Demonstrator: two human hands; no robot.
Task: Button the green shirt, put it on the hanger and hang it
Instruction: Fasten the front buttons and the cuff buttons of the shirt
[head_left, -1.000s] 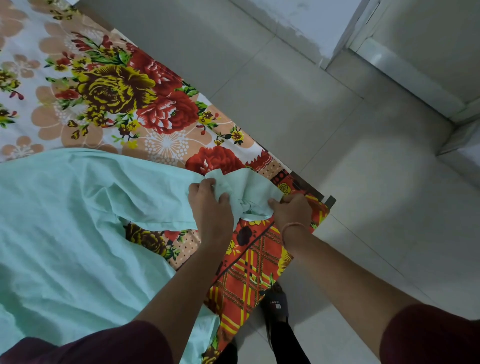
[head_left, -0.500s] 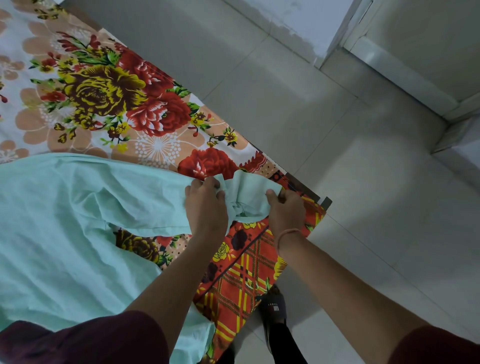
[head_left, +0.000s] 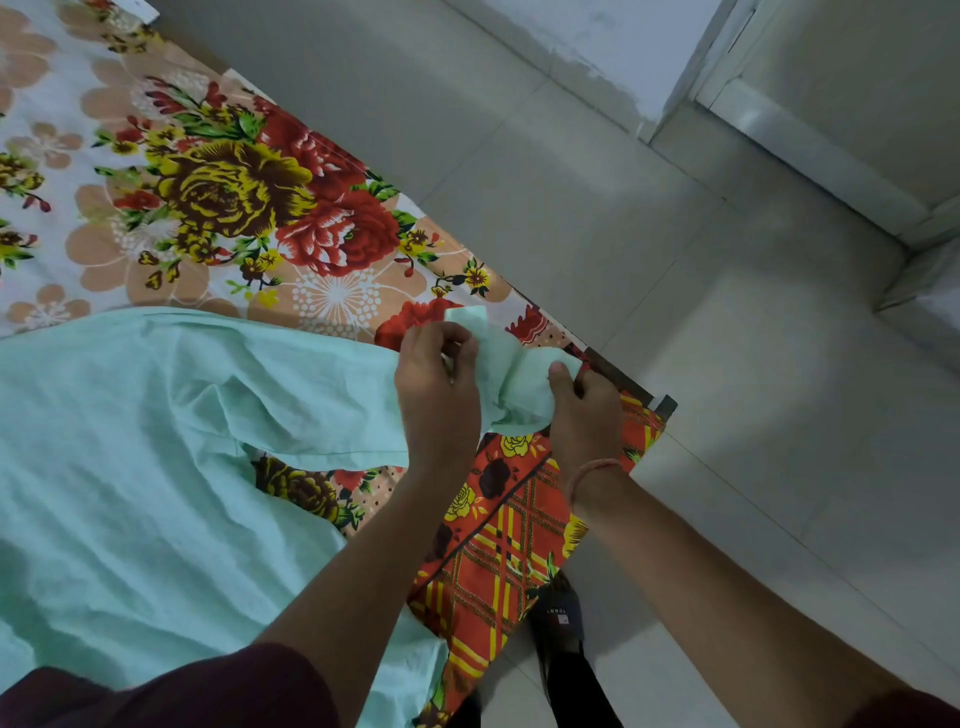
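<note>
Green shirt (head_left: 156, 441) spread on floral bedsheet (head_left: 218, 197), sleeve end at bed corner. Left hand (head_left: 436, 395) pinches cuff flap, now lifted upright (lay flatter a second ago); right hand (head_left: 584, 410) closed on bunched cuff. Reads as cuff buttoning under way; no hanger in view.

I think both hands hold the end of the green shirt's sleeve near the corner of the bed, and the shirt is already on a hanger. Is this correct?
Not quite. The head view shows no hanger: the green shirt lies spread flat on the flowered bedsheet. The rest is right: the left hand and right hand both grip the sleeve end near the bed's corner.
</note>
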